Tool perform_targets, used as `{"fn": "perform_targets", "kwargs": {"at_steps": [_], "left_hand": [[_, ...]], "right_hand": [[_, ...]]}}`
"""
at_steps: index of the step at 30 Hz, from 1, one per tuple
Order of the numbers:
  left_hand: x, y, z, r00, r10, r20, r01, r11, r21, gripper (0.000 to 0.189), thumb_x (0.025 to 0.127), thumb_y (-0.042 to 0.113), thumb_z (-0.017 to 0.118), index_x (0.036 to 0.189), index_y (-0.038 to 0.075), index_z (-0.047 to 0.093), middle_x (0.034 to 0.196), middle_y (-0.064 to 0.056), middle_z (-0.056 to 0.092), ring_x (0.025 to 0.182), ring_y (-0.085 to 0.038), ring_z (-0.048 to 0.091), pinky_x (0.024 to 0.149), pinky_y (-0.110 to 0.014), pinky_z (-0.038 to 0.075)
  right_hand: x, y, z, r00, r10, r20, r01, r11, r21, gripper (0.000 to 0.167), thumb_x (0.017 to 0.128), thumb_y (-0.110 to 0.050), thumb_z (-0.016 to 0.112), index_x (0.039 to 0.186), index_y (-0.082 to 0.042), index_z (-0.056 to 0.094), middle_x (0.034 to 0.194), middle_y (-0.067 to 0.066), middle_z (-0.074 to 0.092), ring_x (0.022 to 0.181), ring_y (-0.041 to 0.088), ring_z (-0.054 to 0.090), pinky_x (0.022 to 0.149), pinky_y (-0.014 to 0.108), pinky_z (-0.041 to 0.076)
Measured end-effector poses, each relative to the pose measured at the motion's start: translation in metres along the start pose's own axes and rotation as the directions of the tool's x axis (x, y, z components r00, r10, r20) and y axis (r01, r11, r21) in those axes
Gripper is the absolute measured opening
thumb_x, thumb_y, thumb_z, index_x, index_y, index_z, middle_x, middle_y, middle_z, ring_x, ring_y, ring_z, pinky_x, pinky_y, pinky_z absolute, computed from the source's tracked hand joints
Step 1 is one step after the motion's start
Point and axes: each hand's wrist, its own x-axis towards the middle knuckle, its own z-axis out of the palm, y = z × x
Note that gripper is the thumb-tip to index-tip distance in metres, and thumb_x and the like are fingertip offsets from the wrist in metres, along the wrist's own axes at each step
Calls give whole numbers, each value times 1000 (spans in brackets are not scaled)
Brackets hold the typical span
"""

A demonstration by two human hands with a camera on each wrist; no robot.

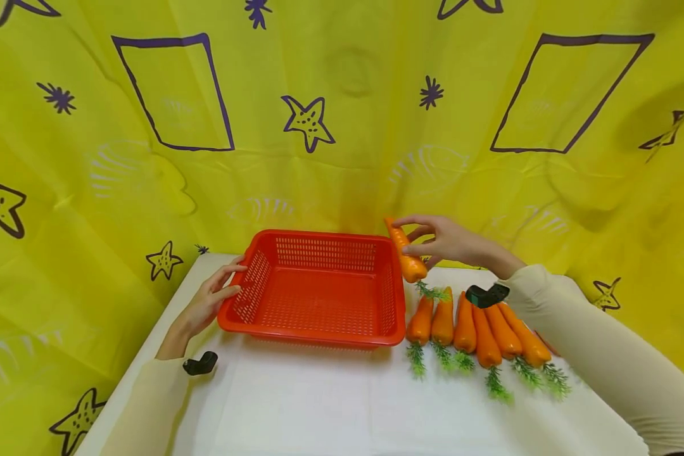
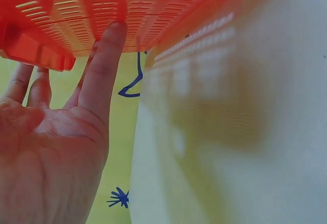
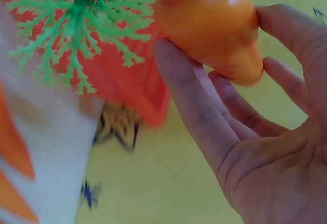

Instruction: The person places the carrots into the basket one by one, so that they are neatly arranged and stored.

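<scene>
A red plastic basket with slotted walls sits on the white table, nothing lying inside it. At its left side, my left hand grips the rim; in the left wrist view one digit of that hand presses the outer wall while others reach over the rim. My right hand pinches an orange carrot between thumb and fingers, above the basket's right rim. In the right wrist view the carrot's thick end faces the camera, its green leaves hanging beside it.
Several more orange carrots lie side by side on the white table, right of the basket, leaves toward the front. Behind and around the table hangs a yellow curtain with purple drawings. My right forearm reaches over the rightmost carrots.
</scene>
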Motion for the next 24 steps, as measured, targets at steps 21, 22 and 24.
{"fn": "perform_targets", "kwargs": {"at_steps": [21,22,24], "left_hand": [[-4,2,-1,1000,2,-1,-2,1000,10,41,106,4,50,146,-3,42,172,-9,8,154,-39,7,93,-27,56],[-4,2,-1,1000,2,2,-2,1000,10,41,106,4,50,146,-2,42,172,-9,7,154,-39,7,93,-27,56],[-2,1,0,1000,6,9,-6,1000,8,42,106,4,50,146,-3,42,173,-9,6,155,-38,5,94,-27,55]], "right_hand": [[156,-15,156,987,113,117,-141,956,257,60,95,-13,75,149,-8,49,114,17,62,89,32,71,68,46,63],[160,-15,162,986,120,118,-147,953,265,60,94,-12,75,148,-8,49,115,16,62,89,32,71,68,46,63],[167,-13,172,984,130,119,-158,950,271,60,94,-12,76,148,-6,50,115,16,60,88,32,72,66,46,63]]}}
